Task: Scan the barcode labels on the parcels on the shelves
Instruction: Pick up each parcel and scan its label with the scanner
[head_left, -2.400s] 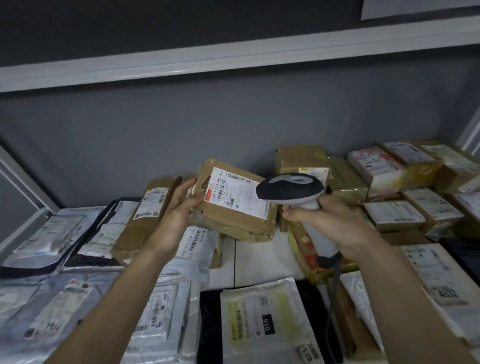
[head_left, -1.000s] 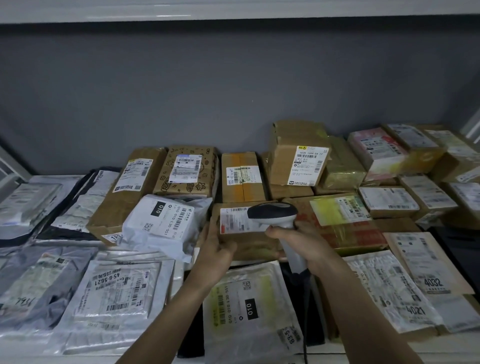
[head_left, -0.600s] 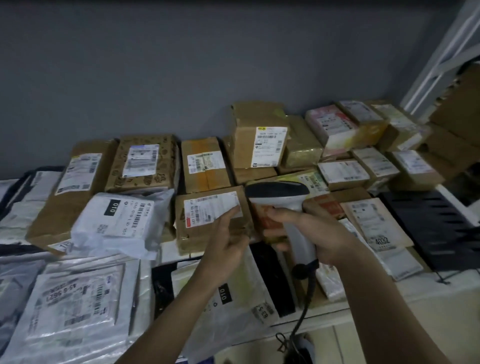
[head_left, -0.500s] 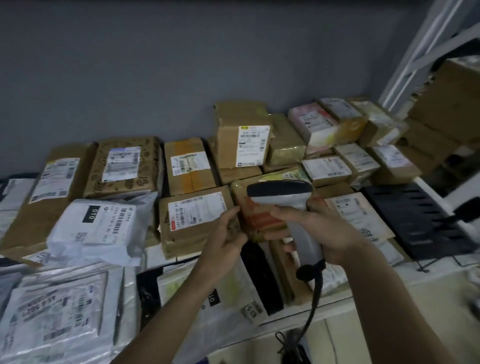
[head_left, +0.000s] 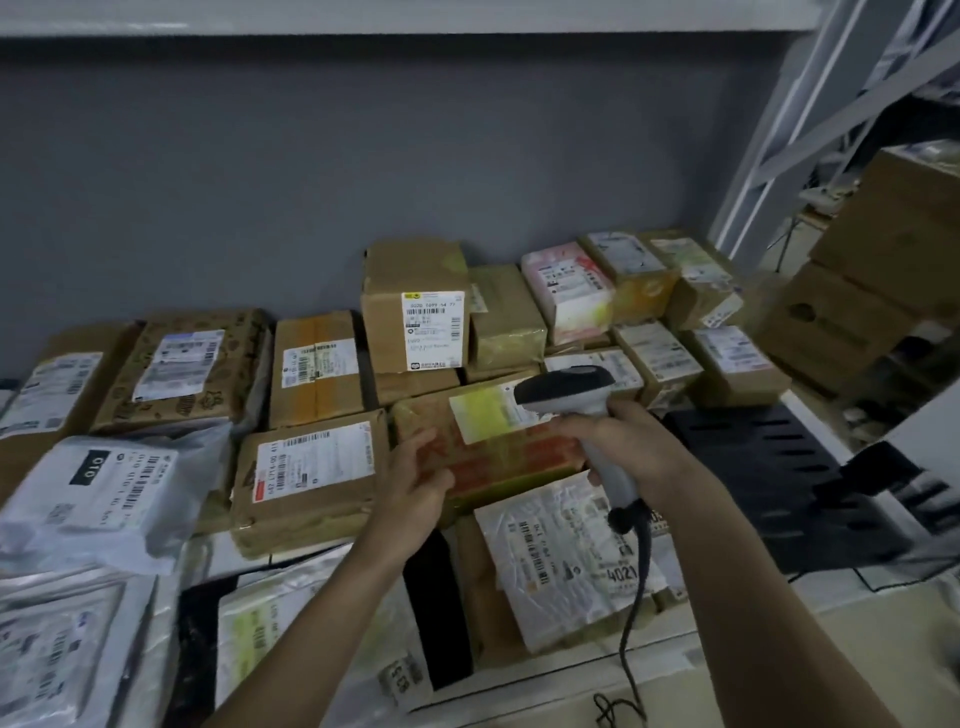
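Scanner (head_left: 563, 388) gripped in right hand (head_left: 631, 447), fingers clamped round its pale handle, dark head aimed left over the yellow label (head_left: 480, 415) of a taped brown parcel (head_left: 493, 452) at mid-shelf. Cable (head_left: 631, 613) trailing down off the near edge of the shelf (head_left: 727, 608). Left hand (head_left: 415, 480) resting against that parcel's near-left corner, fingers apart and loosely curled, touching but not gripping.

Key relation: yellow label directly under and just left of the scanner head, long axis of the parcel running left to right and slightly tilted up at its near edge. Right hand nearer the label; left hand nearer the parcel's free corner, well placed to steady or tilt it. Judged need: a small turn of the label toward the scanner window, nothing more.

Neighbouring box (head_left: 306, 467) with the white label lying flat just left, touching the left hand's wrist side or nearly so; hard to tell which. Tall box (head_left: 415, 306) farther back, upright, label facing near.

Compared with half a second ago: left hand shifted off the white-labelled box onto the taped parcel, scanner head moved a little right and farther over the yellow label, view swung back leftward
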